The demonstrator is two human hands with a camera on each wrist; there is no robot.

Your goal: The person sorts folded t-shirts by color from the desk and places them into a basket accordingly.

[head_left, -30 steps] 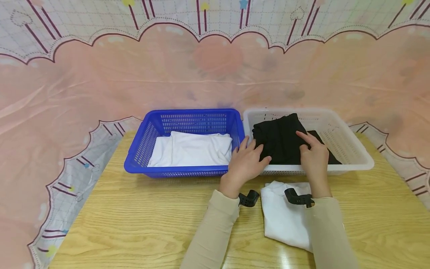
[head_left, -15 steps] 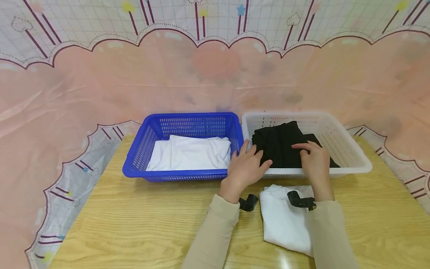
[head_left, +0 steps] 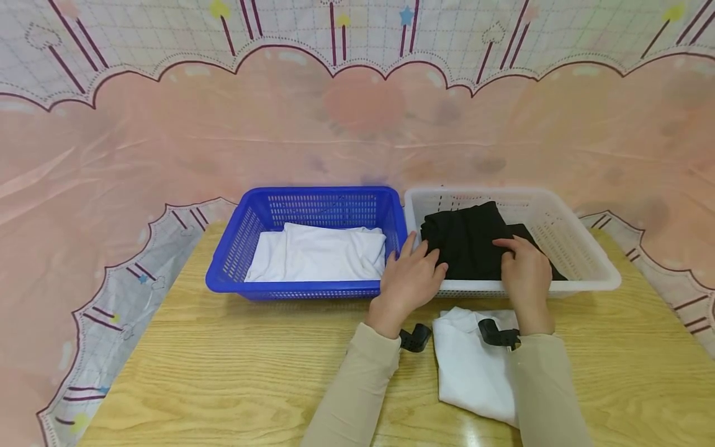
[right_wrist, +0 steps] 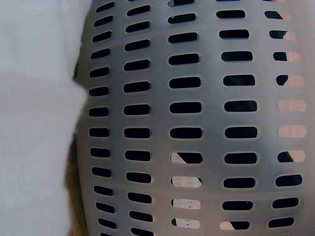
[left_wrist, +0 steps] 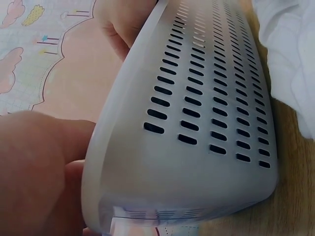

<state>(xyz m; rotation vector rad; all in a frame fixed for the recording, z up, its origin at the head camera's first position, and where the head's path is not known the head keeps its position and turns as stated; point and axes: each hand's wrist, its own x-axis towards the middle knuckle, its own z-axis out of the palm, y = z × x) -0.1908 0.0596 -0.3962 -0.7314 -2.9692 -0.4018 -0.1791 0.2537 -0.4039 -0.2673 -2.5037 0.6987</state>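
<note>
In the head view, folded black cloth (head_left: 466, 242) lies in the white basket (head_left: 586, 248), on its left and middle part. My left hand (head_left: 410, 276) reaches over the basket's near left corner, fingers spread at the cloth's left edge. My right hand (head_left: 525, 273) comes over the near rim, its index finger laid on top of the cloth; its other fingers are mostly hidden. The left wrist view shows my left hand (left_wrist: 34, 172) at the rim and the basket's slotted wall (left_wrist: 206, 108). Only the slotted wall (right_wrist: 187, 108) and white cloth (right_wrist: 34, 118) fill the right wrist view.
A blue basket (head_left: 223, 285) stands against the white one's left side, with folded white cloth (head_left: 329, 254) in it. Another folded white cloth (head_left: 472, 366) lies on the wooden table (head_left: 223, 372), partly under my right forearm. A patterned curtain (head_left: 357, 136) hangs behind.
Compared with a second ago, the black cloth sits slightly lower in the white basket, and my right index finger has come down toward me with it. My left hand has barely moved.
</note>
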